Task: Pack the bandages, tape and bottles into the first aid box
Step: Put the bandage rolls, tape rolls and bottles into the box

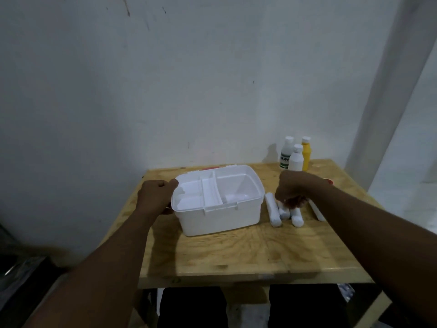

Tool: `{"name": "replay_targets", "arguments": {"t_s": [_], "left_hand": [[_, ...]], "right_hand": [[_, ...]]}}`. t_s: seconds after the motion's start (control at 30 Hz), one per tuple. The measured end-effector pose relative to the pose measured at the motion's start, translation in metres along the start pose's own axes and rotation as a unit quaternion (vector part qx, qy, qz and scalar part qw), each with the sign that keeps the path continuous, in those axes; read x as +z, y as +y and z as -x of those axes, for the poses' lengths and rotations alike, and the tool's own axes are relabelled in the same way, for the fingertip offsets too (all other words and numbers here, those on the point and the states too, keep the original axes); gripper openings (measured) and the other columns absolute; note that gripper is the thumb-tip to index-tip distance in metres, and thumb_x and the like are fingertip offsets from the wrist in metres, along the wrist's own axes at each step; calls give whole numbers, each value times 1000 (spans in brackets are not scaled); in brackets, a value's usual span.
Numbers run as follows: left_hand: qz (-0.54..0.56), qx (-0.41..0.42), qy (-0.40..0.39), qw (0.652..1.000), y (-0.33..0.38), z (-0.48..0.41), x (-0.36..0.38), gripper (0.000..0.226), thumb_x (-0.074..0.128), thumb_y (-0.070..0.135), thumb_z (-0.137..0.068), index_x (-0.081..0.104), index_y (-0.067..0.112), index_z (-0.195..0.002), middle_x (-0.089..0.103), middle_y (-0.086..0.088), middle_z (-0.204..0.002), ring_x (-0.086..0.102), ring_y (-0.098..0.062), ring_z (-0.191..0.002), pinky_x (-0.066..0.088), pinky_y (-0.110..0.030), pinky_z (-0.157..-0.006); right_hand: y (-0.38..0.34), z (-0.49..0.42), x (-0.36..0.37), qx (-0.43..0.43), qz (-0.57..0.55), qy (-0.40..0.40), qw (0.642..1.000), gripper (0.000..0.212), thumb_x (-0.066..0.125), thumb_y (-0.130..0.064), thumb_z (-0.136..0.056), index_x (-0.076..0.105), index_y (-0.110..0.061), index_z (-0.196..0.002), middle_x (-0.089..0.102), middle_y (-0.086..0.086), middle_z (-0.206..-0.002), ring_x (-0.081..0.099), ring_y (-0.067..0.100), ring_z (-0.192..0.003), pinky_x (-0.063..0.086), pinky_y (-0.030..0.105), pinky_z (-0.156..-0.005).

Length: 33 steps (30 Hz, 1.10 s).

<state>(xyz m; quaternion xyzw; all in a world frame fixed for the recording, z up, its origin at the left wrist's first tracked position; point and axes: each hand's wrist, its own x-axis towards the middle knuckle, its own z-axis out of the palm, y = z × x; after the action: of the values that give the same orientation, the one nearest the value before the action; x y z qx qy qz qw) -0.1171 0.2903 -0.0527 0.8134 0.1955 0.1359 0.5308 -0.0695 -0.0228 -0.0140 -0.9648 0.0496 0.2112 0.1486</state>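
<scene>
The white first aid box (220,218) stands open on the wooden table (236,254), its inner tray split into compartments that look bare. My left hand (155,196) grips the box's left rim. To the right of the box several white bandage rolls (273,210) lie side by side. My right hand (292,189) hovers over them, fingers curled down onto the middle rolls; whether it holds one I cannot tell. Three bottles stand at the back right: a white one with a green label (286,153), a smaller white one (296,158) and a yellow one (306,152).
A red and white object (329,181) peeks out behind my right wrist. The box's lid (212,168) lies behind the box, showing a red strip. A grey wall rises right behind the table. My dark-trousered legs (191,306) are under the front edge.
</scene>
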Motion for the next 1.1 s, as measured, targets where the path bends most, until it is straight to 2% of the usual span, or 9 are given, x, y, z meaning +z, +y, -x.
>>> {"name": "replay_targets", "arguments": {"t_s": [0.13, 0.27, 0.4, 0.5, 0.6, 0.73, 0.97, 1.03, 1.1], "left_hand": [[13, -8, -4, 1000, -1, 0, -1, 41, 68, 30, -93, 70, -11, -88, 73, -27, -92, 70, -33, -74, 65, -42, -65], [28, -18, -23, 999, -3, 0, -3, 36, 69, 34, -94, 74, -1, -89, 75, -19, -91, 74, -36, -83, 65, -47, -71], [27, -16, -39, 999, -6, 0, -5, 36, 68, 40, -94, 77, 5, -93, 77, -15, -94, 75, -36, -84, 66, -49, -72], [26, -12, -44, 999, -7, 0, -6, 36, 68, 42, -94, 77, 6, -92, 77, -16, -93, 76, -36, -83, 66, -48, -71], [29, -10, -48, 998, -8, -2, -5, 36, 68, 43, -93, 77, 8, -92, 77, -15, -93, 76, -36, -82, 66, -48, -71], [43, -19, -52, 998, -10, -2, -5, 38, 69, 45, -92, 77, 8, -93, 77, -16, -93, 76, -37, -83, 65, -51, -73], [64, -15, -72, 995, -16, -1, -6, 43, 67, 51, -91, 78, 10, -97, 77, -13, -98, 75, -34, -87, 65, -49, -74], [68, -14, -72, 995, -17, -2, -6, 43, 68, 51, -91, 79, 10, -96, 78, -13, -97, 75, -34, -86, 66, -49, -73], [69, -14, -69, 995, -17, -3, -4, 43, 67, 51, -92, 78, 9, -97, 77, -13, -98, 75, -34, -87, 66, -49, -73]], "right_hand": [[-4, 2, 13, -13, 79, 13, 997, 29, 71, -19, -82, 63, 0, -103, 75, 15, -93, 74, 27, -83, 60, 35, -73], [-9, 0, 14, -16, 52, 29, 998, 25, 71, -11, -81, 57, -2, -99, 70, 14, -84, 68, 23, -61, 58, 30, -54], [-8, -3, 8, -38, 14, 85, 996, 14, 64, -7, -85, 50, -8, -84, 67, 13, -80, 71, 23, -63, 60, 31, -53], [-12, -2, -14, -82, -9, 192, 978, 12, 66, -13, -81, 59, -4, -80, 69, 11, -69, 71, 24, -63, 58, 33, -55], [-34, 10, -41, -165, -56, 287, 942, 24, 67, -24, -77, 71, -6, -91, 73, 16, -90, 69, 31, -88, 57, 37, -72], [-90, 48, -36, -266, -217, 156, 926, 14, 68, -15, -74, 77, -6, -82, 76, 18, -81, 67, 21, -61, 49, 27, -49], [-141, 48, 36, -252, -181, 51, 949, 18, 72, -17, -81, 76, -1, -88, 78, 10, -79, 70, 16, -57, 43, 16, -40], [-141, 44, 45, -253, -173, 64, 950, 20, 73, -20, -80, 76, -1, -87, 77, 9, -78, 68, 16, -57, 48, 18, -47], [-140, 40, 51, -258, -152, 105, 948, 30, 76, -30, -77, 73, -2, -90, 76, 8, -82, 68, 19, -71, 56, 29, -67]]}}
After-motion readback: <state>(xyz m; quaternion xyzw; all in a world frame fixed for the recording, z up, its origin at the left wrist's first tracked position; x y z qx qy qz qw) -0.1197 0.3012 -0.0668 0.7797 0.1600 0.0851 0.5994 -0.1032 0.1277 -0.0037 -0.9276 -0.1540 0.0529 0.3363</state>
